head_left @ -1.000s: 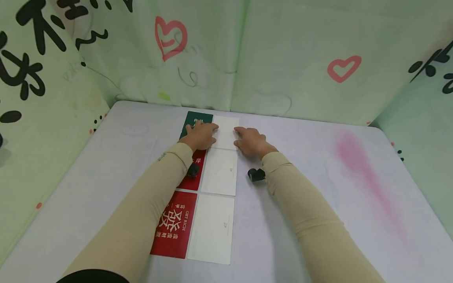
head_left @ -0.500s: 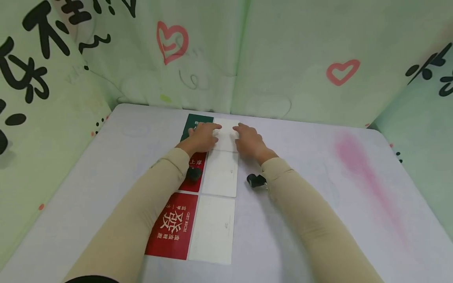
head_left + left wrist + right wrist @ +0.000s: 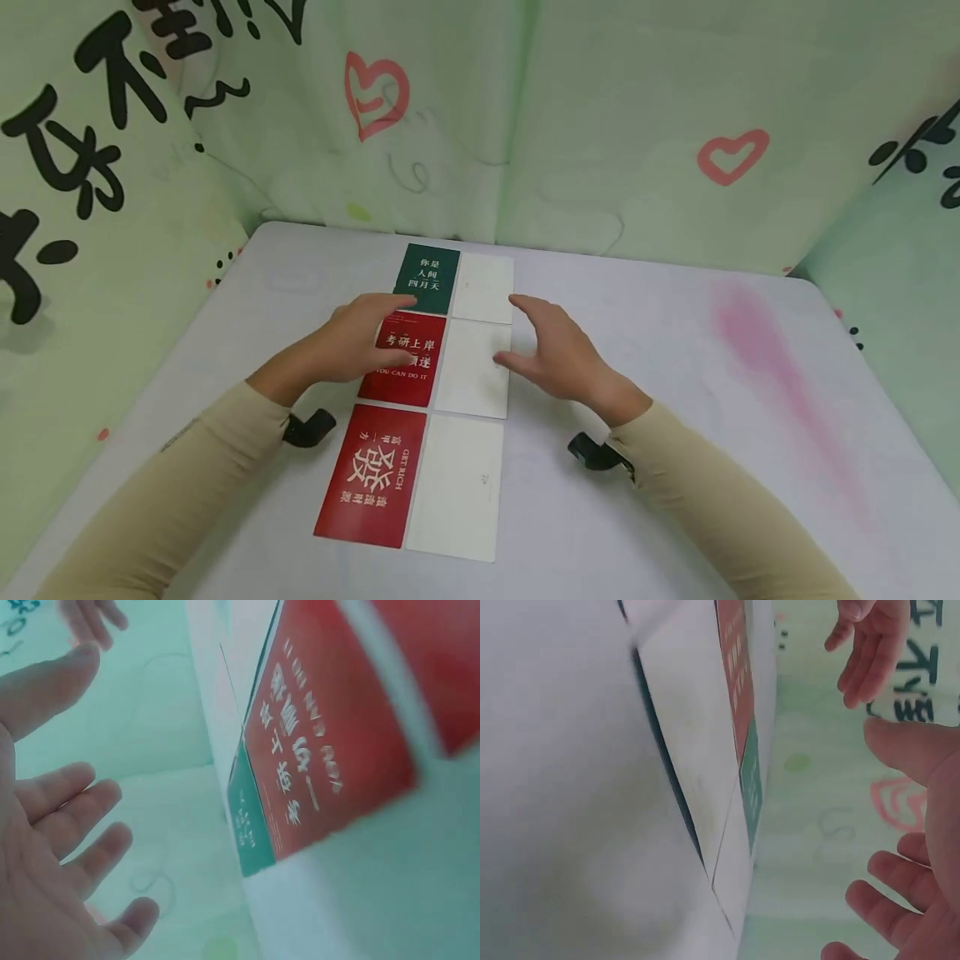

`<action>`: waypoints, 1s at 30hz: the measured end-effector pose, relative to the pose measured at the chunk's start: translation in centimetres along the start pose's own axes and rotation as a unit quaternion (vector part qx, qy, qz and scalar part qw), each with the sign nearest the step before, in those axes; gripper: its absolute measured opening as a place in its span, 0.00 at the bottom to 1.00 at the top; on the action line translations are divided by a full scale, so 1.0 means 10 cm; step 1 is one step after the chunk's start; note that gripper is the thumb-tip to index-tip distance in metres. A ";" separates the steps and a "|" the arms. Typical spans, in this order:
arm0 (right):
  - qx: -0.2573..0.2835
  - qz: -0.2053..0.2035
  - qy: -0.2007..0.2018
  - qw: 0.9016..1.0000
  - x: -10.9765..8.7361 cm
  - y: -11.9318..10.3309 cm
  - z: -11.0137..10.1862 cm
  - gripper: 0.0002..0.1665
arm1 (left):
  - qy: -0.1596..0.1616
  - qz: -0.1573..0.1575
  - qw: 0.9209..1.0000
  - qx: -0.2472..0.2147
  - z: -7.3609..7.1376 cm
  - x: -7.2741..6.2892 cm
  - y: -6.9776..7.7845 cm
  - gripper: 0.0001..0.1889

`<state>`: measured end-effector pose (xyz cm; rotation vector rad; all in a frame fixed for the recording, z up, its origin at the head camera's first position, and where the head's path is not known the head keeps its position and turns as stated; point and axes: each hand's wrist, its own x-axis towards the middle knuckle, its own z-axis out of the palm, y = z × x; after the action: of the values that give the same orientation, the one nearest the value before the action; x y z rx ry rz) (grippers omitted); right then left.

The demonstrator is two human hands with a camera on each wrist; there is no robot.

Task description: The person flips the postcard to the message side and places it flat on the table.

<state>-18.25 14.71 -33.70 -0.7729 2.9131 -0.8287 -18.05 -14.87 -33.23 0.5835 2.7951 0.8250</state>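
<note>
My left hand [image 3: 351, 336] hovers with spread, relaxed fingers over the left side of the middle red card [image 3: 401, 385]; nothing is in it. Beyond lies a green card [image 3: 427, 275] with white characters, and nearer me a red "GET RICH" card [image 3: 375, 479]. To their right is a column of white cards: a far one [image 3: 483, 287], a middle one [image 3: 471, 375] and a near one [image 3: 453, 487]. My right hand [image 3: 562, 346], bare and loosely extended, hangs by the right edge of the far and middle white cards. Both wrist views show the palms holding nothing.
The cards lie flat in two columns on a white tabletop [image 3: 645, 517] with a pink smear at right. Green fabric walls [image 3: 600, 100] with hearts and black lettering enclose the back and sides. A small black camera [image 3: 309, 428] sits at the left wrist, another [image 3: 592, 452] at the right.
Both hands have left the far white card and drawn back toward me and apart, the left one moving left and the right one right. The green and middle red cards are now more exposed.
</note>
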 end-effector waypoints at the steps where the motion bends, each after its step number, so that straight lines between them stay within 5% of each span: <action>1: 0.002 -0.005 0.001 1.000 -0.08 -0.02 0.01 0.48 | 0.000 0.004 1.000 -0.004 0.01 -0.10 0.00 0.44; 6: -0.022 -0.041 -0.017 0.999 -0.36 -0.19 0.10 0.52 | -0.003 0.011 1.000 -0.016 0.03 -0.55 0.00 0.48; 14: -0.053 -0.097 -0.074 0.991 -0.60 -0.60 0.37 0.55 | -0.012 -0.021 1.000 -0.016 0.17 -1.12 -0.02 0.52; 21: -0.084 -0.109 -0.147 0.980 -0.65 -0.93 0.68 0.57 | -0.036 -0.045 0.998 0.015 0.33 -1.39 -0.07 0.50; 30: -0.160 -0.129 -0.205 0.957 -0.63 -1.21 0.92 0.54 | -0.043 -0.032 0.998 0.027 0.50 -1.56 -0.09 0.50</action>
<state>-5.86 4.21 -36.34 -1.2022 2.6244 -0.1586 -2.83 -19.53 -37.12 0.5225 2.7485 0.6972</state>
